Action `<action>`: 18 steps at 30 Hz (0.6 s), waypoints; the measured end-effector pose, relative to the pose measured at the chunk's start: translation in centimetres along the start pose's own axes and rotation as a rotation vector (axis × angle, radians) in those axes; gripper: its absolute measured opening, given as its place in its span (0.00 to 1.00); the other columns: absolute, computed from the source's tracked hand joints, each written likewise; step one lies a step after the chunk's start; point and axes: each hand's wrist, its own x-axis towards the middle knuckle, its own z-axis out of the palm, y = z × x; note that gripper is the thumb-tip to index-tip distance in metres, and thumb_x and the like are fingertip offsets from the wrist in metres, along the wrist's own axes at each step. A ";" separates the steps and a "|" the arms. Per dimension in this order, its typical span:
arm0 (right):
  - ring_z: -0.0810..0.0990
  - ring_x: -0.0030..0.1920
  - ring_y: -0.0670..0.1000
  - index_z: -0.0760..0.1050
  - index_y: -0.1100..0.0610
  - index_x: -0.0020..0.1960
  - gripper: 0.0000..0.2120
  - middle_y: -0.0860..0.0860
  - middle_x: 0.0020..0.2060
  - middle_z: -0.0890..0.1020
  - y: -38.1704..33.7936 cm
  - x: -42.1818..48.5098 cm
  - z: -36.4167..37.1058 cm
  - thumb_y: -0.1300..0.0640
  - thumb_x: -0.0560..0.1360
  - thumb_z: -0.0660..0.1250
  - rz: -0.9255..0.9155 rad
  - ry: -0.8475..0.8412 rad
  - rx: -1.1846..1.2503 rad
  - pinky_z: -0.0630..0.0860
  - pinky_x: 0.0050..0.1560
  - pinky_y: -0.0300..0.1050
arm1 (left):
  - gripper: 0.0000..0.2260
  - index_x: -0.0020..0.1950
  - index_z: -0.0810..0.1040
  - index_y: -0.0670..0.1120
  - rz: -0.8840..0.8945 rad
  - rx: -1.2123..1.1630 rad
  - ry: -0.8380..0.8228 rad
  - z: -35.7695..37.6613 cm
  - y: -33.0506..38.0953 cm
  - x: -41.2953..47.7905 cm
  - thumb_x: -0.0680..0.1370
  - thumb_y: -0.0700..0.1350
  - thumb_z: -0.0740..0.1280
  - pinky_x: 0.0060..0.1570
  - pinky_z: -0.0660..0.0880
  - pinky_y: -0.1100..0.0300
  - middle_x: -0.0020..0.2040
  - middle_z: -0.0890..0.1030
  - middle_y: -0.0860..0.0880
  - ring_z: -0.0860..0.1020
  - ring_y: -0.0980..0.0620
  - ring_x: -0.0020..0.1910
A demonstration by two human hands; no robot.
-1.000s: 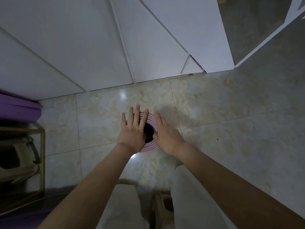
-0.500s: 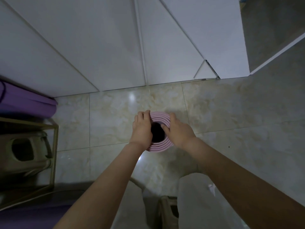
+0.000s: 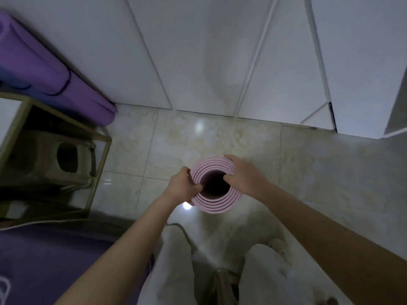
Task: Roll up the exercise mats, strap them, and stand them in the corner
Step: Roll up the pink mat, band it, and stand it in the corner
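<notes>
A rolled pink mat (image 3: 217, 204) stands upright on the tiled floor, and I look straight down into its dark hollow core. My left hand (image 3: 181, 187) grips the left side of its top rim, thumb hooked into the core and fingers outside. My right hand (image 3: 243, 175) grips the right side of the rim, thumb inside and fingers over the outer edge. A rolled purple mat (image 3: 55, 69) with a dark strap leans against the white wall at the upper left. No strap shows on the pink mat from above.
A gold-framed glass side table (image 3: 100, 137) stands at the left, with a stool beneath it. A purple mat or rug (image 3: 55, 265) lies flat at the lower left. White wall panels (image 3: 198, 51) run along the back. My legs and a sandal are below.
My hands went from lying flat over the top of the pink roll to gripping its rim on both sides. The view has shifted, bringing the purple roll and the table further into frame.
</notes>
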 end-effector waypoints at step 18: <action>0.71 0.64 0.57 0.57 0.54 0.75 0.29 0.52 0.70 0.65 -18.3 5.7 16.0 0.63 0.76 0.61 -0.486 0.030 -0.418 0.65 0.57 0.44 | 0.29 0.69 0.64 0.41 0.086 -0.177 0.567 -8.0 -21.1 -3.3 0.73 0.46 0.72 0.58 0.64 0.56 0.61 0.74 0.43 0.72 0.44 0.60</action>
